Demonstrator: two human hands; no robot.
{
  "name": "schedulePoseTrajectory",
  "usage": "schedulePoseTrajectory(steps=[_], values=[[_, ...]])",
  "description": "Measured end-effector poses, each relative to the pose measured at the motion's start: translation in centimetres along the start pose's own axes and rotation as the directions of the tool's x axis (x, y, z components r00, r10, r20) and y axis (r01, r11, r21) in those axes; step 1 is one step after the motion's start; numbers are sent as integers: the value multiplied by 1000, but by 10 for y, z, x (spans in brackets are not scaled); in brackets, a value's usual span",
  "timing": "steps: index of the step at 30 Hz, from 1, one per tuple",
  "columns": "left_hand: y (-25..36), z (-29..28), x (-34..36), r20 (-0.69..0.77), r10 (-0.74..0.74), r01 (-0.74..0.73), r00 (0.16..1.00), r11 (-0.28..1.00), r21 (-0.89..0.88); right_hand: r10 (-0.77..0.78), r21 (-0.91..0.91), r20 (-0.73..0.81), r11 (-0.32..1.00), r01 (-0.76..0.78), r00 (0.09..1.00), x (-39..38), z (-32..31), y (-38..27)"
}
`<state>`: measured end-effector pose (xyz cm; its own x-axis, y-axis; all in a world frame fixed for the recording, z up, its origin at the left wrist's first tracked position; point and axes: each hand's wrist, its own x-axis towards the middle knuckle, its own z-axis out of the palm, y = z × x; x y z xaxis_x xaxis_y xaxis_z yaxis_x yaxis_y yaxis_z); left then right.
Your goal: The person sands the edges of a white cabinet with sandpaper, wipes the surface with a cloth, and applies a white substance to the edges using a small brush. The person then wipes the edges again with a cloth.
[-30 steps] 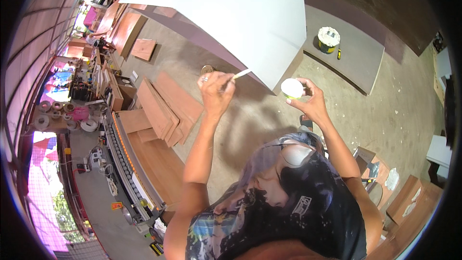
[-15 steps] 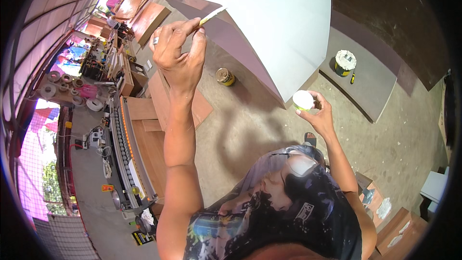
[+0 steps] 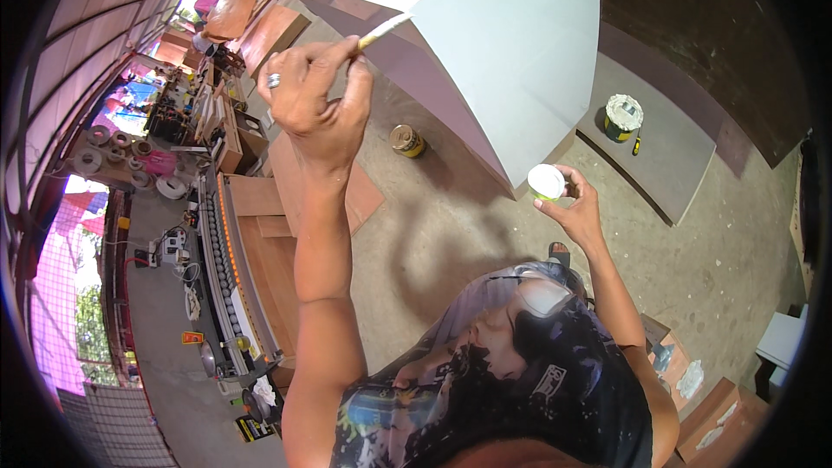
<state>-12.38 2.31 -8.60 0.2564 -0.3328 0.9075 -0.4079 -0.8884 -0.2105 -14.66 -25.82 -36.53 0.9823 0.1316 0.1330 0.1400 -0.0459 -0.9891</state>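
Above the concrete floor point(image 3: 468, 234), left hand point(image 3: 316, 104) raised, arm extended, fingers pinched shut on a thin pale brush handle point(image 3: 384, 31) touching the smooth white panel point(image 3: 511, 52). Right hand point(image 3: 576, 208), lower, curls around a small round white-filled cup point(image 3: 546, 181) beside the panel's lower corner.

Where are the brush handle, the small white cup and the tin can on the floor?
brush handle point(image 3: 384, 31), head view, on the pale wooden shaft above the left hand.
small white cup point(image 3: 546, 181), head view, on its white top.
tin can point(image 3: 406, 139), head view, on its side.
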Motion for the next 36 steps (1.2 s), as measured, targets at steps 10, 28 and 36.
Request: schedulePoseTrajectory(steps=[10,28,36], values=[[-1,2,0,32,-35,36,999,998,-45,9,11,32,1000,-9,999,4,4,-2],[0,16,-13,80,-115,126,990,979,-159,28,-16,25,999,-28,999,6,1,5],[7,21,-59,331,-97,137,939,985,-101,17,1,18,1000,-17,1000,7,6,8]])
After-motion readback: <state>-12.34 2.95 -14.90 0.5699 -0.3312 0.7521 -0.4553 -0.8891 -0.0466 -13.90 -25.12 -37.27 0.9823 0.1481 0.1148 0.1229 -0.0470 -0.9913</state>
